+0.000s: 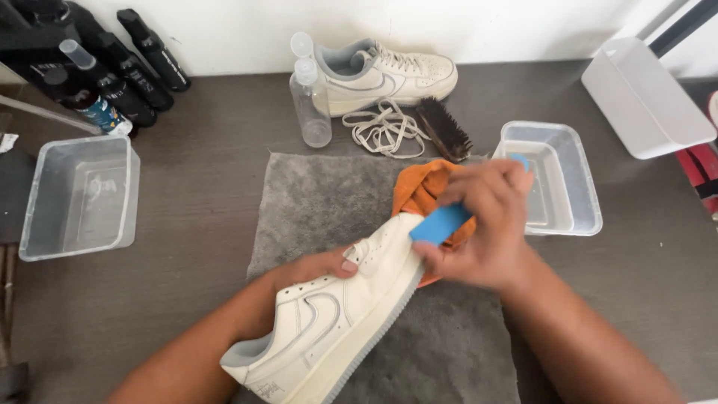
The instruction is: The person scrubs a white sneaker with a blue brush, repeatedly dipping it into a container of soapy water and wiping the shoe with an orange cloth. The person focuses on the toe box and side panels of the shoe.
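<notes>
Head view: the left hand [314, 268] clasps a cream sneaker [329, 318] lying tilted on a grey towel [321, 198]. The right hand [486, 228], fingers closed on a blue sponge [441, 223], presses it to the sneaker's toe above an orange cloth [419, 187]. Behind lie a second sneaker [385, 73], loose laces [383, 127], a brush [443, 127] and two clear tubs [78, 196] [557, 179].
</notes>
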